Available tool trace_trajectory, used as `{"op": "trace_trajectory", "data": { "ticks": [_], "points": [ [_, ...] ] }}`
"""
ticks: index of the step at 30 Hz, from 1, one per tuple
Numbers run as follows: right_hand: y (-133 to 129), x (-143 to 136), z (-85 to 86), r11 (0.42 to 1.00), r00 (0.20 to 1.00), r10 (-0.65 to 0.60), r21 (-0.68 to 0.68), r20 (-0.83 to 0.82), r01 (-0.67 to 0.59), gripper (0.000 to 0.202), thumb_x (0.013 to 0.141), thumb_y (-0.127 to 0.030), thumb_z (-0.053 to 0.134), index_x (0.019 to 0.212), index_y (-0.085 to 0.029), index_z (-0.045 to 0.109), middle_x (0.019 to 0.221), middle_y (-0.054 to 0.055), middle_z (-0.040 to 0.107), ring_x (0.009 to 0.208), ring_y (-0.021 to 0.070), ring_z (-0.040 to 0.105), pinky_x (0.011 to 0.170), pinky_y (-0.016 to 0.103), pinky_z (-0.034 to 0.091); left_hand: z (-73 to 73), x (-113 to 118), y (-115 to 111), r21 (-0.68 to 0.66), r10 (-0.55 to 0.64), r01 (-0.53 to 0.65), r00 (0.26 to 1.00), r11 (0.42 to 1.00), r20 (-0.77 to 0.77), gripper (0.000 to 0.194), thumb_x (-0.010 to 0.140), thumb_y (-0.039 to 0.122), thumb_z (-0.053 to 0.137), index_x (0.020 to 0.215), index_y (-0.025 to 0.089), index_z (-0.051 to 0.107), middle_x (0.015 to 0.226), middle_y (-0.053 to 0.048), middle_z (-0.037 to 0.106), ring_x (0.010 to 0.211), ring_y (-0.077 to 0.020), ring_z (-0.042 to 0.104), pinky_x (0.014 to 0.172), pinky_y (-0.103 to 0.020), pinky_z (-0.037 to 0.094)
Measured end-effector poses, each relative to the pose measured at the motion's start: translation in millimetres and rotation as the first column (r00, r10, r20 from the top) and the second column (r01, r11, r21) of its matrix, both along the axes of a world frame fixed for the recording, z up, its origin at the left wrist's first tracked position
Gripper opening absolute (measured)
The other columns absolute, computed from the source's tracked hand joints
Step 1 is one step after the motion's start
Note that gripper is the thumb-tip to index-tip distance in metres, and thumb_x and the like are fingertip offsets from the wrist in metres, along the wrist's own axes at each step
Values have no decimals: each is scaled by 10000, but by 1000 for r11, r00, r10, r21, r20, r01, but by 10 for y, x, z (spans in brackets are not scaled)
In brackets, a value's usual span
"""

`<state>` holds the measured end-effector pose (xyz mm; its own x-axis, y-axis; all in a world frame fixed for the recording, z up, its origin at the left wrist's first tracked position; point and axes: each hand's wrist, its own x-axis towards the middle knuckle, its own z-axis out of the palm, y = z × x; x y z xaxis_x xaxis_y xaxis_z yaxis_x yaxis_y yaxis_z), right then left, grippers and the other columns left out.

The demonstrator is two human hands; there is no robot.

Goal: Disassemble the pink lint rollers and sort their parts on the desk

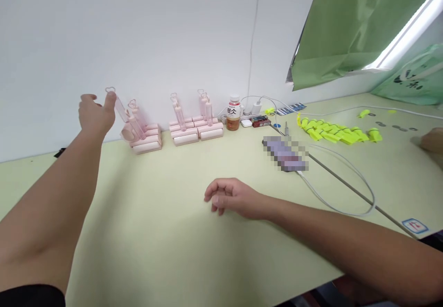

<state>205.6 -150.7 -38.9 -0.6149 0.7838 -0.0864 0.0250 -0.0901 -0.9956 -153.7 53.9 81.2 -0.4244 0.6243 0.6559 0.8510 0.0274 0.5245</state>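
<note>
Pink rollers with upright translucent handles and heart-shaped loops, resembling lint rollers, stand in groups by the wall. At the left end, one roller (128, 134) has its round end towards me and its handle leaning left. My left hand (97, 115) is stretched out to the top of that handle. Its thumb overlaps the handle just below the loop, while a gap separates thumb and forefinger; whether it touches is unclear. More rollers (147, 146) lie just right of it, and another group (197, 134) farther right. Over the table, my right hand (230, 196) is loosely curved, fingers apart and holding nothing.
A labelled bottle (233, 115) stands by the wall near a small white case (246, 123). A blurred-out phone (285, 153) lies on a white cable (360, 173). Yellow strips (339, 131) lie right. Another person's hand (432, 141) shows at the right edge.
</note>
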Motion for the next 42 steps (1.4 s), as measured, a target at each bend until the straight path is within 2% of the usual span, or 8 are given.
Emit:
{"op": "trace_trajectory", "data": {
  "ticks": [3, 7, 14, 23, 28, 35, 38, 42],
  "points": [
    [349, 35, 98, 932, 928, -261, 320, 265, 171, 247, 826, -365, 626, 1011, -201, 628, 836, 45, 635, 737, 183, 607, 708, 350, 499, -100, 116, -248, 220, 16, -13, 1000, 975, -12, 312, 878, 340, 571, 1097, 152, 452, 1097, -94, 530, 914, -173, 525, 839, -343, 448],
    [1142, 80, 302, 602, 685, -605, 797, 405, 60, 473, 812, -289, 596, 1275, -195, 573, 1331, 154, 516, 1230, 325, 467, 1006, 473, 385, -465, 557, -784, 153, -222, 236, 969, 959, -109, 199, 852, 311, 560, 1005, 187, 531, 932, -22, 574, 681, -131, 507, 677, -276, 429],
    [2031, -29, 423, 651, 431, -661, 755, 614, -76, 717, 739, -339, 641, 1426, -233, 465, 1351, 172, 525, 1230, 435, 439, 1001, 586, 335, -1067, 1182, -1588, -331, -690, 633, 719, 700, -85, 182, 871, 349, 494, 810, 219, 604, 861, -24, 650, 619, -150, 552, 620, -311, 423],
    [1264, 46, 365, 518, 594, -717, 849, 366, 101, 643, 819, -275, 525, 1450, -183, 446, 1354, 136, 529, 1249, 287, 480, 1068, 432, 364, -1067, 1253, -1600, -428, -560, 670, 742, 606, 369, 393, 809, 500, 598, 1059, 198, 634, 1066, -70, 690, 847, -221, 642, 721, -322, 486],
    [545, -53, 299, 812, 889, -457, 417, 21, 408, 702, 766, -312, 621, 1444, -244, 455, 1266, 69, 587, 1049, 234, 605, 925, 414, 498, -1104, 1577, -1657, -181, -677, 839, 526, 514, 516, 742, 732, 484, 718, 1345, 177, 433, 1319, -141, 573, 1025, -255, 621, 807, -348, 516],
    [326, 86, 234, 777, 779, -591, 115, -208, 619, 658, 723, -326, 665, 1368, -288, 541, 1223, 33, 599, 1139, 230, 555, 901, 364, 509, -1034, 1374, -1627, -304, -728, 808, 587, 504, 354, 525, 759, 382, 650, 1223, 175, 520, 1161, -73, 651, 1008, -244, 627, 838, -349, 511],
    [384, 144, 221, 743, 751, -629, 131, -200, 657, 649, 714, -316, 668, 1351, -249, 562, 1129, 33, 634, 1116, 230, 554, 950, 386, 467, -904, 1089, -1347, -626, -544, 436, 839, 647, 22, 617, 756, 404, 613, 1281, 125, 446, 1124, -126, 647, 944, -273, 636, 747, -351, 509],
    [371, 112, 172, 778, 767, -606, 44, -211, 626, 668, 713, -305, 666, 1365, -226, 546, 1072, 33, 627, 1066, 225, 577, 893, 372, 500, -730, 918, -927, -750, -538, 223, 818, 623, -204, 703, 700, 326, 629, 1345, 155, 411, 1212, -160, 618, 1074, -337, 593, 834, -405, 475]
  ]
}}
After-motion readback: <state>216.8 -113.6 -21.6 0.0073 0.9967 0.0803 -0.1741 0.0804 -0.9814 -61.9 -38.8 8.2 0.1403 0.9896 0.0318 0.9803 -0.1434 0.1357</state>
